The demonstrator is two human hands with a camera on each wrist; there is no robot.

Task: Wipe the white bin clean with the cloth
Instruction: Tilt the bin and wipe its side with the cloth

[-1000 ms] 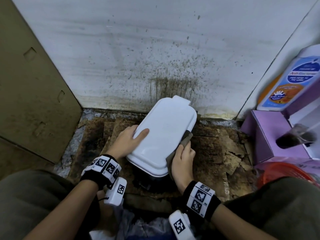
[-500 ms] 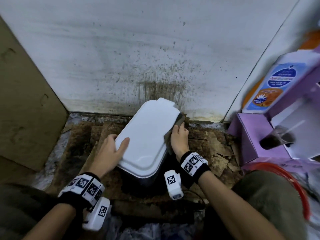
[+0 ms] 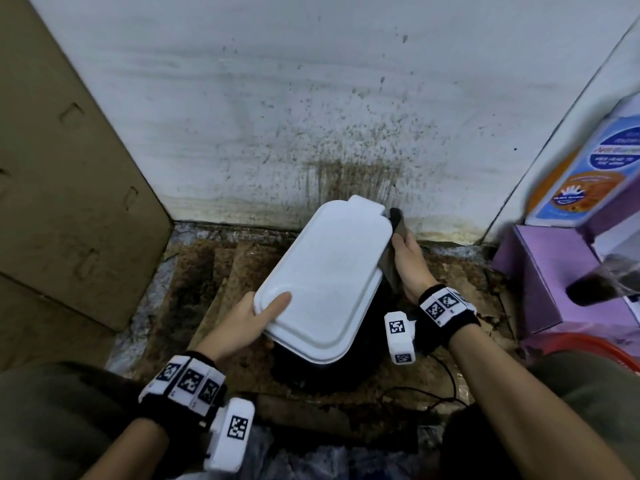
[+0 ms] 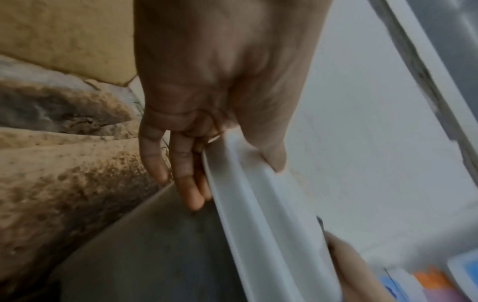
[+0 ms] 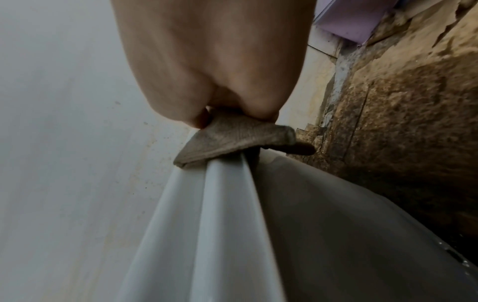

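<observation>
The white bin (image 3: 325,271) stands on the floor against the stained wall, its lid down and its dark body below. My left hand (image 3: 256,317) grips the lid's near left corner, thumb on top and fingers under the rim. In the left wrist view the left hand (image 4: 207,143) pinches the lid rim (image 4: 258,204). My right hand (image 3: 407,261) holds the brownish cloth (image 3: 396,223) against the lid's right edge near the far corner. The right wrist view shows the cloth (image 5: 232,141) folded over the rim (image 5: 220,204) beneath the right hand (image 5: 220,71).
A cardboard sheet (image 3: 69,168) leans at the left. A purple box (image 3: 554,271), a detergent bottle (image 3: 588,168) and a red basket (image 3: 588,348) crowd the right. A black cable (image 3: 433,393) lies on the worn, stained floor (image 3: 207,271) before the bin.
My right hand has slid the cloth along the lid's right edge from the near end to the far corner. My left hand has shifted back to the lid's near left corner.
</observation>
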